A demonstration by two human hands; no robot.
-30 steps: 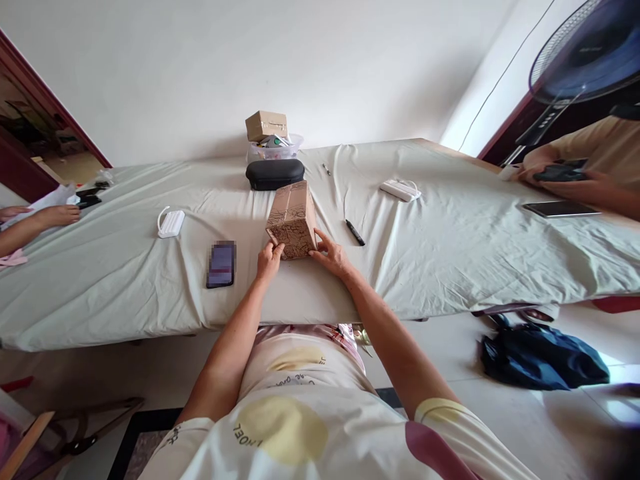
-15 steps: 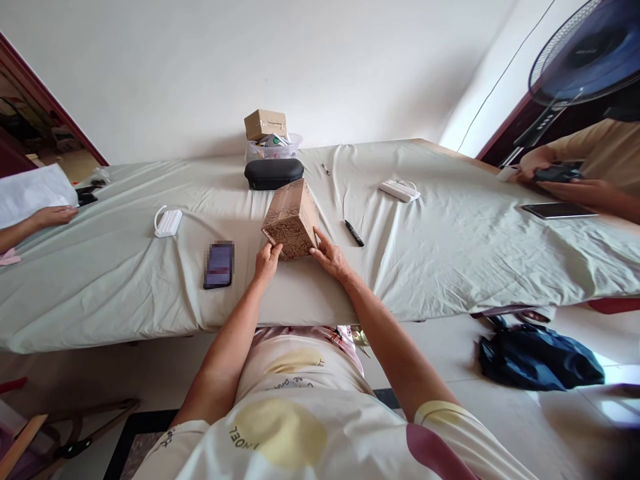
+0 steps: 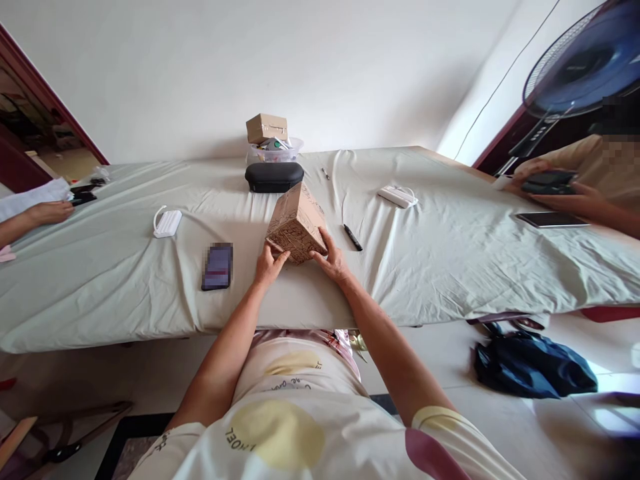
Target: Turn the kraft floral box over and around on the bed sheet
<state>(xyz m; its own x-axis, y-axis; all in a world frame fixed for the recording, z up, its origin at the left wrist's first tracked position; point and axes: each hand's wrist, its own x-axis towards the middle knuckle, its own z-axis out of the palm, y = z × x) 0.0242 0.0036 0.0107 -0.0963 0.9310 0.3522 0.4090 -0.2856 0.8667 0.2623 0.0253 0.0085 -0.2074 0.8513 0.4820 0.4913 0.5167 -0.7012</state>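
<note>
The left hand [image 3: 270, 268] and right hand [image 3: 334, 263] hold a tilted, scribbled cardboard box [image 3: 294, 225], fingers [image 3: 324, 237] part-spread and pressed against opposite sides of its near end, at the cloth-covered desk [image 3: 440, 273], just before a black case [image 3: 274, 178].

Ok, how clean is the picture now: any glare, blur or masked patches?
Head view, centre: cardboard box, left hand and right hand look fairly sharp; head view, right: the fan looks smeared, and glare whitens patches of floor; head view, sides: pixelation masks the phone at left and part of a person at right.
</note>
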